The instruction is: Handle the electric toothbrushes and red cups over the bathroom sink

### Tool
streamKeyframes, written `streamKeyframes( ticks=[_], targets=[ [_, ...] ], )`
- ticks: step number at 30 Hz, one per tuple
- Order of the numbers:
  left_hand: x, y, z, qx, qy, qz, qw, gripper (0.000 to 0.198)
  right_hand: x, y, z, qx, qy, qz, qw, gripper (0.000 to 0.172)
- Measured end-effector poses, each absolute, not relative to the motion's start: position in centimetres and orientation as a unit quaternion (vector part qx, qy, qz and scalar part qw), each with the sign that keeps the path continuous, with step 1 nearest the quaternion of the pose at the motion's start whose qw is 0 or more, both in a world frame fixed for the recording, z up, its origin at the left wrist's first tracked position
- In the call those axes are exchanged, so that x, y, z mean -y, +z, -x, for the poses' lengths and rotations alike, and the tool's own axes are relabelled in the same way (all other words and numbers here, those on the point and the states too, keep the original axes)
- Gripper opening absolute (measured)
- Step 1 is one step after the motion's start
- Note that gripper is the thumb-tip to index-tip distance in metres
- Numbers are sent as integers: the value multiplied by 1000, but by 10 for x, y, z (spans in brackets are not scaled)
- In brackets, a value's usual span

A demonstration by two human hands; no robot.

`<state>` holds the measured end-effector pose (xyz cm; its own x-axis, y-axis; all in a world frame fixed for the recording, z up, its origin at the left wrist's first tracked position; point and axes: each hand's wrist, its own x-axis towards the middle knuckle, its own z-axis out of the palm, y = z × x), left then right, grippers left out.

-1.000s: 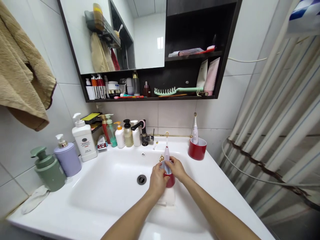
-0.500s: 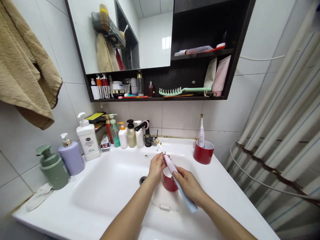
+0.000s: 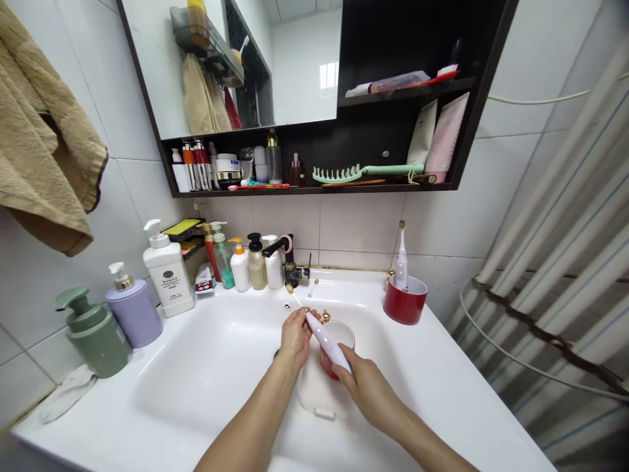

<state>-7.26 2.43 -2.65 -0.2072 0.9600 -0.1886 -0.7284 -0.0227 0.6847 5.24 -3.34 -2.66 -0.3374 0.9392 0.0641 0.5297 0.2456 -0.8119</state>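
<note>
The electric toothbrush (image 3: 325,339) is over the middle of the sink (image 3: 206,373), a bit nearer the back edge. It is tilted. Its small brush end points up and to the back left, toward the tap (image 3: 287,257). Its fat end points down toward the front right.

The left hand (image 3: 295,337) is closed, with its fingertips pinched on the thin part near the brush end. The right hand (image 3: 368,390) is wrapped around the fat end, with the fingers curled tight.

Just under the toothbrush is a red cup (image 3: 344,333). The cup stands upright on a flat white thing (image 3: 314,396) in the bowl of the sink. The left hand is just beside the cup, but I cannot tell if it touches it.

At the back right corner of the sink stands a second red cup (image 3: 404,303) with another toothbrush (image 3: 401,259) standing in it. Along the back edge, left of the tap, is a row of small bottles (image 3: 246,262). Along the left edge stand a white pump bottle (image 3: 167,275), a purple pump bottle (image 3: 132,309) and a green pump bottle (image 3: 93,331). A white cloth (image 3: 66,393) lies near the front left corner.

On the wall above is a dark shelf (image 3: 314,190) with a green comb (image 3: 354,174). A tan towel (image 3: 44,144) hangs on the left.
</note>
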Motion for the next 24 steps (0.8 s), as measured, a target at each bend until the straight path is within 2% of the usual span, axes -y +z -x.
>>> streamKeyframes(
  ticks=[5,9,14,16,19,24],
  targets=[
    [-25,-27,72,-359,701,-154,597,5,36,-28,-47,680,490,485,250,21],
    [-25,-26,72,-351,707,-150,595,6,37,-26,-46,696,439,486,294,16],
    [-25,-24,74,-343,713,-142,595,8,40,-24,-45,598,619,447,245,24],
    [-26,-23,76,-335,715,-144,596,8,41,-24,-44,623,581,456,257,22],
    [-26,-24,77,-329,718,-147,595,8,41,-24,-44,686,462,481,290,17],
    [-27,-25,77,-336,716,-142,595,7,42,-25,-45,665,521,479,240,21]
  ],
)
